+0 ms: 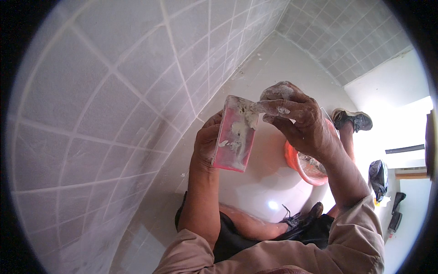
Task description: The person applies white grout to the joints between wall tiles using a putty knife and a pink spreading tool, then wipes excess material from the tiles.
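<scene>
Raised in front of me is a pink, flat rectangular float (pixel 235 146), its face smeared with whitish grout, thickest at the upper right corner. My left hand (pixel 208 141) grips it from behind its left side, with most fingers hidden behind it. At that smeared corner, the fingertips of my right hand (pixel 292 112) touch the float; the index finger reaches out while the others curl in. Pale residue coats my right hand. Whether anything is pinched there is hidden. Below my right hand stands an orange bucket (pixel 295 163), with grey-white material inside, partly covered by my forearm.
A grey tiled wall (pixel 91 114) with pale grout lines rises close on the left; another tiled wall (pixel 337 41) stands at the far end. Spots of residue dot the light floor (pixel 269 59). At the right lie a dark plastic bag (pixel 378 178) and black objects (pixel 396 214).
</scene>
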A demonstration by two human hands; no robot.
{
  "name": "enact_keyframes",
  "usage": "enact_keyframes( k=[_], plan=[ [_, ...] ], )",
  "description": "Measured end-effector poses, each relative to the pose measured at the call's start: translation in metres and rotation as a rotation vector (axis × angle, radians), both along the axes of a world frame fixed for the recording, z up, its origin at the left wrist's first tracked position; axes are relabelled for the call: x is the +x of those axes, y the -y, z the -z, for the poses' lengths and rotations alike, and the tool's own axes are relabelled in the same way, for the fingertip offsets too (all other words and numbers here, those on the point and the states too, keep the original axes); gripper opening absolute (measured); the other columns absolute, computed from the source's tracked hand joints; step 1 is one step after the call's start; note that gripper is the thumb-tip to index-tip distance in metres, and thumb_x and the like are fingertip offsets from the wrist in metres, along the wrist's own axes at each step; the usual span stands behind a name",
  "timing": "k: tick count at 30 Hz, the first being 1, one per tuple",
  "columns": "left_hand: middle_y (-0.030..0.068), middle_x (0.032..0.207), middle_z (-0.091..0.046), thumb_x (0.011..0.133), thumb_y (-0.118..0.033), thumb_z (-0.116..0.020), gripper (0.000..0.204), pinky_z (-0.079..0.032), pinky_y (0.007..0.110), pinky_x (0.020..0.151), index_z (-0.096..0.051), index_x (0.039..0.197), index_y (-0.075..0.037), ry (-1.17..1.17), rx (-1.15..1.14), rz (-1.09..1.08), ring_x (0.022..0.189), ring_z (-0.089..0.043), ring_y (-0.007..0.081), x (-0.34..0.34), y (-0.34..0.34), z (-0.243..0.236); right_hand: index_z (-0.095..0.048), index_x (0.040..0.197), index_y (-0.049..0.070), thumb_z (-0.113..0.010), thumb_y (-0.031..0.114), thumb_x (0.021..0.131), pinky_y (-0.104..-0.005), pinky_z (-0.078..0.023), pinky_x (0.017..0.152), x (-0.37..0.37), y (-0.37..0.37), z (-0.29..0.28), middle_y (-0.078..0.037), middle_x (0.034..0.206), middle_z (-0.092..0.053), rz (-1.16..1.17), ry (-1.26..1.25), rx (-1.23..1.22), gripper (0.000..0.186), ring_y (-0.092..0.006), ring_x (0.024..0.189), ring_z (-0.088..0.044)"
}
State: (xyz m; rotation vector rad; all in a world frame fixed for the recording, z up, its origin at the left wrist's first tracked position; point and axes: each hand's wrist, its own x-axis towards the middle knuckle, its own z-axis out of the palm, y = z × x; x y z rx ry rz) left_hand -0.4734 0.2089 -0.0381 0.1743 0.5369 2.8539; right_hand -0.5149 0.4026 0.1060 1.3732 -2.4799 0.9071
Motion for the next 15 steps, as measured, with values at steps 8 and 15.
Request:
enact_keyframes(
  k=[8, 15],
  plan=[
    [0.0187, 0.111, -0.067, 0.087, -0.011, -0.060, 0.050, -0.061, 0.033, 0.079, -0.049, 0.132, 0.008, -0.071, -0.725, -0.066, 0.093, -0.071, 0.0225, 0.003, -0.007, -0.015, -0.070, 0.109, 0.004, -0.071, 0.002, 0.084, -0.0445, -0.050, 0.086, -0.013, -0.009, -0.004, -0.014, 0.102, -0.066, -0.143, 0.107, 0.025, 0.025, -0.0348, 0.099, -0.063],
    [0.0199, 0.112, -0.067, 0.089, -0.014, -0.061, 0.051, -0.061, 0.035, 0.082, -0.049, 0.132, 0.011, 0.036, 0.210, 0.213, 0.096, -0.070, 0.0251, -0.001, -0.007, 0.021, -0.071, 0.106, 0.003, -0.073, 0.004, 0.082, -0.0474, -0.051, 0.090, -0.015, -0.011, -0.002, -0.014, 0.102, -0.067, -0.131, 0.022, 0.112, 0.024, -0.0347, 0.098, -0.065]
  ],
)
